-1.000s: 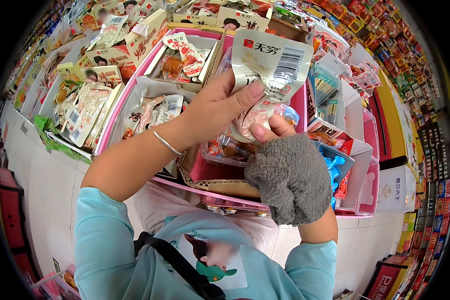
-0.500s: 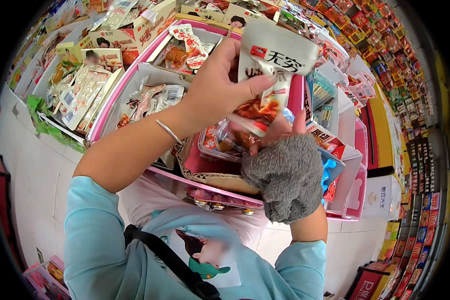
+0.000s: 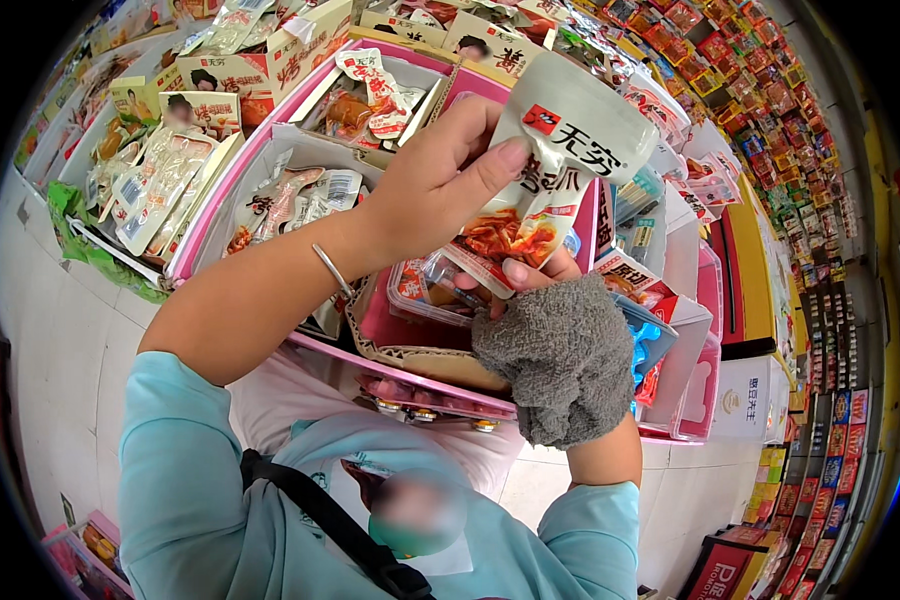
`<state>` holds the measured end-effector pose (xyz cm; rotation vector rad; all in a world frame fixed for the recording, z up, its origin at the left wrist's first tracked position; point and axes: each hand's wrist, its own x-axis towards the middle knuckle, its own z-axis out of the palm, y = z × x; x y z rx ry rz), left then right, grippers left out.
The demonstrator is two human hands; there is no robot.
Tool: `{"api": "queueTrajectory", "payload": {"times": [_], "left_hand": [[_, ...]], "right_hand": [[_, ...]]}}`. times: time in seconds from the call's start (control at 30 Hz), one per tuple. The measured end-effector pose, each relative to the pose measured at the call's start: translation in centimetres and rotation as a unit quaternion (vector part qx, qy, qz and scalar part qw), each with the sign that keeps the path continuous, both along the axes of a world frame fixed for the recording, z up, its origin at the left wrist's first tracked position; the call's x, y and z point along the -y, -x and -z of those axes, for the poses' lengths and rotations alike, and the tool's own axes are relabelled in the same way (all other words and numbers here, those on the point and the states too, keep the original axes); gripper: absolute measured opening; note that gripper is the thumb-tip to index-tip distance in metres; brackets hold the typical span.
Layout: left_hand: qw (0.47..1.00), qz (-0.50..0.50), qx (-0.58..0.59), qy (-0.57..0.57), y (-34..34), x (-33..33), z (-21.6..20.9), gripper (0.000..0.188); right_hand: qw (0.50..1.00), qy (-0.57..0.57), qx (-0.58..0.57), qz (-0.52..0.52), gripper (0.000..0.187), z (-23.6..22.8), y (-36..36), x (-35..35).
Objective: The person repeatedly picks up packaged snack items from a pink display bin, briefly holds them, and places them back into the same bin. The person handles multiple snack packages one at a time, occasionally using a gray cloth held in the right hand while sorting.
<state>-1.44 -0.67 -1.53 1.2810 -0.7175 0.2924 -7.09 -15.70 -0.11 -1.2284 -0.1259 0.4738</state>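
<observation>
A silvery snack pouch with a red-brown food picture is held up, tilted, above the bins. My left hand pinches its left edge, thumb on the front. The fingers of my right hand close on its lower end. A grey towel drapes over the back of that hand and its wrist, hiding most of it. Underneath sits a clear plastic tub with packaged snacks inside, in an open cardboard box.
A pink bin holds cartons of similar pouches. Farther left is another carton of pouches. Open boxes and a blue plastic item stand on the right, before a yellow display and packed snack shelves.
The pouch has turned and tilted, its front now showing more plainly. My right fingers, apart from it before, now close on its lower end. The towel has shifted slightly left.
</observation>
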Motion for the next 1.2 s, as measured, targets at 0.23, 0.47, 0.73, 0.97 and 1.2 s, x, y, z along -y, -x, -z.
{"api": "queueTrajectory", "payload": {"times": [0.23,0.47,0.73,0.97,1.2], "left_hand": [[0.995,-0.060,0.069,-0.046,-0.1,-0.1,0.0,0.025],[0.993,-0.062,0.082,-0.058,0.0,-0.2,-0.2,0.024],[0.990,-0.076,0.083,-0.080,-0.2,-0.4,0.0,0.022],[0.990,-0.083,0.086,-0.080,-0.1,-0.4,-0.1,0.021],[0.991,-0.074,0.089,-0.066,-0.3,-0.3,0.1,0.022]], "right_hand": [[0.999,0.007,0.017,-0.026,0.040,0.3,-0.3,0.5],[0.998,0.047,0.033,-0.032,0.040,0.7,-0.6,0.8],[0.999,0.022,0.031,-0.019,0.039,0.6,-0.3,0.6],[0.998,0.048,0.024,-0.034,0.038,0.6,-0.4,0.8],[0.998,0.049,0.033,-0.002,0.035,0.4,-0.2,0.4]]}}
